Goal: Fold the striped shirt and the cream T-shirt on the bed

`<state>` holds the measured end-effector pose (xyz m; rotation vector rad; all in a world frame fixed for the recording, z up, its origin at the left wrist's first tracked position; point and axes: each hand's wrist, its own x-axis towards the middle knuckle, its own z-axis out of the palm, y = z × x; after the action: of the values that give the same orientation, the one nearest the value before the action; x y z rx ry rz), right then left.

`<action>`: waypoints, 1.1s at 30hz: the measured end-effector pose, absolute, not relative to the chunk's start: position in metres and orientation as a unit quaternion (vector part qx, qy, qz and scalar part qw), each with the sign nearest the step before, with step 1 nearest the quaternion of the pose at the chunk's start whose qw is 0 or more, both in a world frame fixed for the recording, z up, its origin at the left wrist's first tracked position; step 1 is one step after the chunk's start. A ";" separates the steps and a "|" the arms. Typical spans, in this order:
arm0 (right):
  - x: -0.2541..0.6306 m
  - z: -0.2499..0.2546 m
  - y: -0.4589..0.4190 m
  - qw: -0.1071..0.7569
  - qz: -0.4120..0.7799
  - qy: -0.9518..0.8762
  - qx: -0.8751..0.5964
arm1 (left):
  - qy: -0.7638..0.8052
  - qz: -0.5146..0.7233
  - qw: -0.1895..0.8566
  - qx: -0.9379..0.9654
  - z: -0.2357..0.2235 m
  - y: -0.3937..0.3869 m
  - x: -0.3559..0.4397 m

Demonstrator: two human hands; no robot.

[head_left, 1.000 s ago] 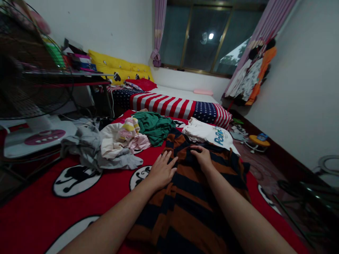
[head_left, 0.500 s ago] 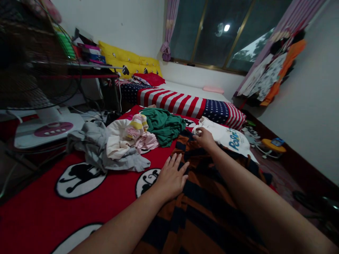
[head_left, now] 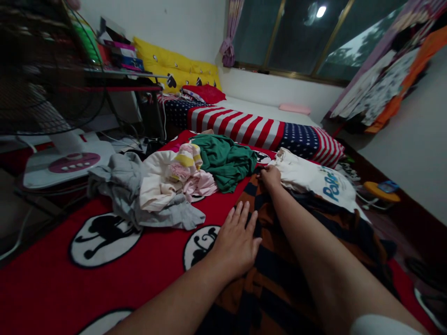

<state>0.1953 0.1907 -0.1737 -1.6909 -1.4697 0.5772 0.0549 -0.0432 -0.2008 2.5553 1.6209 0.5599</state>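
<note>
Red bedspread (head_left: pixel 35 279), right hand (head_left: pixel 270 178) farther up, apparently pinching striped cloth (head_left: pixel 265 298).

We find the room dim. A lamp's reflection (head_left: pixel 321 11) glares in the dark window (head_left: pixel 296 37) at upper right; the fan (head_left: pixel 42 79) at upper left sits in shadow, and lens distortion bends the frame's edges.

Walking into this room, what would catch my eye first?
The stars-and-stripes bedding across the back stands out first, with a yellow cushion beyond it. Nearer, a red blanket holds heaps of clothes, and the person's right hand rests on a brown-and-navy striped garment, beside a white printed shirt.
</note>
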 end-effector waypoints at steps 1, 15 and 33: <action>0.194 -0.169 0.188 0.396 0.240 -0.585 -0.665 | 0.525 0.180 0.031 0.831 -0.201 -0.043 0.054; 0.256 -0.166 0.018 0.069 0.022 -0.828 -0.556 | 0.526 0.157 0.054 0.834 -0.194 -0.040 0.052; 0.242 -0.187 -0.088 0.063 -0.001 -0.801 -0.595 | 0.511 0.187 0.056 0.837 -0.192 -0.056 0.039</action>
<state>0.2422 -0.0876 -0.1871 -1.7994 -2.4207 -0.0021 0.0386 -0.0561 -0.1923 2.5396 1.5497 0.5688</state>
